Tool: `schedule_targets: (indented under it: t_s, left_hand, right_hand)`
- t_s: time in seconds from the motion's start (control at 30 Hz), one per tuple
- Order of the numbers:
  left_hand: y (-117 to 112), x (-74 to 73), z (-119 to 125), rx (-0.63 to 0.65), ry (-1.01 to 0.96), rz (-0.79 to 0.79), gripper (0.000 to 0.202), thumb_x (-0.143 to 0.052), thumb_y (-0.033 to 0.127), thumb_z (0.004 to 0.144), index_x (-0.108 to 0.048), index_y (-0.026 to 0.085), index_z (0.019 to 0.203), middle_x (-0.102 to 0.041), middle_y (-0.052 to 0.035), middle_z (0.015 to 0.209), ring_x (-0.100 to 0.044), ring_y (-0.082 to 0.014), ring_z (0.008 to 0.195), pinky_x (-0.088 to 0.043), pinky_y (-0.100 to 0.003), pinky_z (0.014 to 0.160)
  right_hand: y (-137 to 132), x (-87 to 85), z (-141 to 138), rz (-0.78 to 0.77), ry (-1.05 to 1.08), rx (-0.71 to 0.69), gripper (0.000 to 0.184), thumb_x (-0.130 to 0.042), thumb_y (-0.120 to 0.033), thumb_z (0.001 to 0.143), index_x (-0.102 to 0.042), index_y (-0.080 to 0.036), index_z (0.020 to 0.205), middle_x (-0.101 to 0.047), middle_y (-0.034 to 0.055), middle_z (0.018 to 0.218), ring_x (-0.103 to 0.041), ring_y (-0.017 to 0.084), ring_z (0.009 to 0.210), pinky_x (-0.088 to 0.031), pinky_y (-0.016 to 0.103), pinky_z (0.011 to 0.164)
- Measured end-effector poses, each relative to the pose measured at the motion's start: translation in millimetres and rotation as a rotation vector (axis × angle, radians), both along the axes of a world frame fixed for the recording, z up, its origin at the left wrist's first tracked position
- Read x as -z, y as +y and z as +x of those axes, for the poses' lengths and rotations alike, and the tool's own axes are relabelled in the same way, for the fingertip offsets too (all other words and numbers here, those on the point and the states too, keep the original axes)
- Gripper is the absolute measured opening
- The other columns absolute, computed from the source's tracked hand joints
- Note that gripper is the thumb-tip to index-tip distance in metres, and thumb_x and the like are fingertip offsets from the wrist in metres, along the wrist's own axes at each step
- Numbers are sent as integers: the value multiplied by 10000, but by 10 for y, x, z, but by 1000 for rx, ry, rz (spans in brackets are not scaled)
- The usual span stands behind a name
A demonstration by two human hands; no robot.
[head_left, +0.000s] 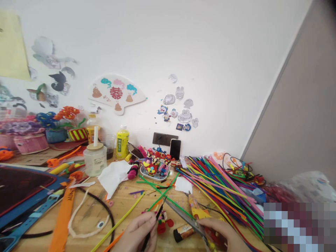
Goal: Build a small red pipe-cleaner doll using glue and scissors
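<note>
My left hand (140,229) is closed on a black pipe cleaner (160,210), whose tip points up and away from me. In my right hand (224,231) is a pair of scissors (183,214), the blades aimed left toward the pipe cleaner's tip. The blades look a little apart; I cannot tell whether they touch it. Just behind my left fingers lies a small red and multicoloured fuzzy piece (163,224), partly hidden. Between the hands rests a lighter-like orange and black tube (183,231). A yellow tool (194,206) lies behind the scissors.
A large pile of coloured pipe cleaners (223,185) spreads to the right. Fuzzy dolls stand in a white tray (154,177). A lidded jar (95,159), a yellow-green bottle (122,141) and a phone (175,149) stand toward the wall. An orange strip (63,217) lies left.
</note>
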State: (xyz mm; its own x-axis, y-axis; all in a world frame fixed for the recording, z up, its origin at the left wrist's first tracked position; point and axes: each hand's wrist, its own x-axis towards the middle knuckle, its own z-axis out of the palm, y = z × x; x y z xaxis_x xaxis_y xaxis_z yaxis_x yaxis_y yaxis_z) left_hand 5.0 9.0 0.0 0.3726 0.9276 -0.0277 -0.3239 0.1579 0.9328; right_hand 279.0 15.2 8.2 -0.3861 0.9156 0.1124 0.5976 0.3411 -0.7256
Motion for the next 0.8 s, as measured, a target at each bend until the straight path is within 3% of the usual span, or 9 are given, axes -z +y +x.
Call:
schedule_targets:
  t_s: [0.23,0.53,0.8]
  left_hand:
    - [-46,-20,40,-111,-6,-34,430,-549,588,698,-438,192,574,-379,104,279,-159,-8,240,-37,-155,288]
    - [-42,-1,32,-94,-4,-26,440,-551,594,688,-423,195,554,-344,111,279,-186,-17,238,-33,-162,283]
    - [-11,-41,-14,13,34,-8,451,-529,622,691,-441,196,574,-427,93,285,-167,-16,227,-74,-170,279]
  right_hand:
    - [3,-90,-61,85,-61,25,444,-696,-323,644,-651,-257,1081,-631,103,1117,-555,281,1057,-426,354,908]
    - [-36,19,-15,91,10,40,525,-706,-461,618,-642,-255,1097,-628,121,1111,-562,303,1038,-454,370,869]
    - [-33,-64,-42,97,-40,-63,557,-682,-505,631,-620,-262,1129,-682,102,939,-626,290,863,-499,343,760]
